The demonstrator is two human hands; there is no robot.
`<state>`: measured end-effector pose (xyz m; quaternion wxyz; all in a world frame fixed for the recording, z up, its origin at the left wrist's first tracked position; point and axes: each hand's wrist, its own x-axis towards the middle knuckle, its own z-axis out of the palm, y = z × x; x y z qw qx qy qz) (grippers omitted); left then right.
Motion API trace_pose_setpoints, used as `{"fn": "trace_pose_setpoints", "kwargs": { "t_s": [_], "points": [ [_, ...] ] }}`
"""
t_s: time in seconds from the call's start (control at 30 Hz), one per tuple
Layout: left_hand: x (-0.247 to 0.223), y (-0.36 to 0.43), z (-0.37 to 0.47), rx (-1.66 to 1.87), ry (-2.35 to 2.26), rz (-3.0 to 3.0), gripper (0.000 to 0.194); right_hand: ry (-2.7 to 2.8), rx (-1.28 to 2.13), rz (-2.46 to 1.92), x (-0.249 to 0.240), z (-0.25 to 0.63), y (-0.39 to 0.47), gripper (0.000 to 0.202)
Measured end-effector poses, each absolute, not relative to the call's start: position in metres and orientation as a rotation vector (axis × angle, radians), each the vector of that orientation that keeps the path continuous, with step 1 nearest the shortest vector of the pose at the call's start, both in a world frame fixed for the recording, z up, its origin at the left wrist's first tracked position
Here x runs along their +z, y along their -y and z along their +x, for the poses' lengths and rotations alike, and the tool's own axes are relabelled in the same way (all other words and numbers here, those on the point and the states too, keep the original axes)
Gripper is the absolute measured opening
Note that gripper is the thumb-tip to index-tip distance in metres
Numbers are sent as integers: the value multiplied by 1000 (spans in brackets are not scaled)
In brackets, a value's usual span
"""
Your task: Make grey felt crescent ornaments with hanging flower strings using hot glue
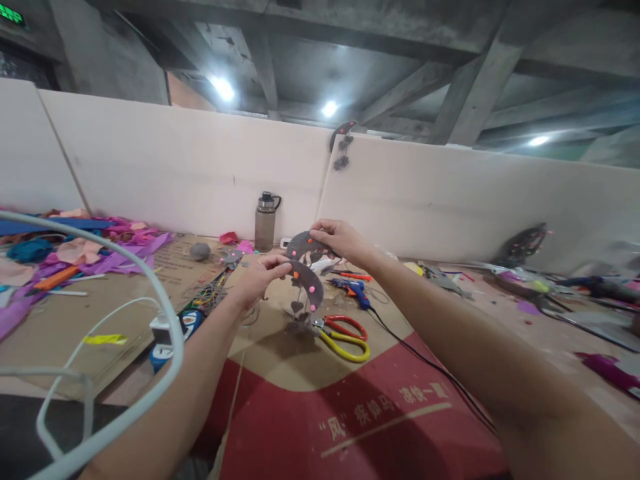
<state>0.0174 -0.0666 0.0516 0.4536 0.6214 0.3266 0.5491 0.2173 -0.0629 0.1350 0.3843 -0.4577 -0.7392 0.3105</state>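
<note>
Two dark grey crescent pieces dotted with pink and orange balls are held above the cardboard. My left hand pinches the upper left tip of the nearer crescent. Small grey shapes hang below it. My right hand grips the farther crescent at its right end, fingers closed over the top. Just below and to the right lie pliers with one red and one yellow handle. A blue glue gun rests beyond them, its black cable running toward me.
A bottle stands by the white partition, on which another crescent hangs. Coloured fabric scraps cover the left. A white cable arches at left, near a power strip. Clutter lies at right around a dark ornament.
</note>
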Motion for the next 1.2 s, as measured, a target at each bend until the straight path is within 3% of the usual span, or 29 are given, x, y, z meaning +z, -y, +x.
{"fn": "trace_pose_setpoints", "kwargs": {
  "t_s": [0.33, 0.6, 0.97, 1.2],
  "points": [
    [48, 55, 7, 1358, -643, 1499, 23, 1999, 1043, -1097, 128, 240, 67, 16],
    [50, 55, 6, 1369, -610, 1367, 22, 1650, 927, -1121, 118, 242, 63, 7],
    [56, 43, -3, 1492, -628, 988, 24, 1276, 907, -1010, 87, 262, 38, 21],
    [60, 40, -1, 1578, -654, 923, 17, 1086, 1087, -814, 77, 256, 38, 24]
  ]
}}
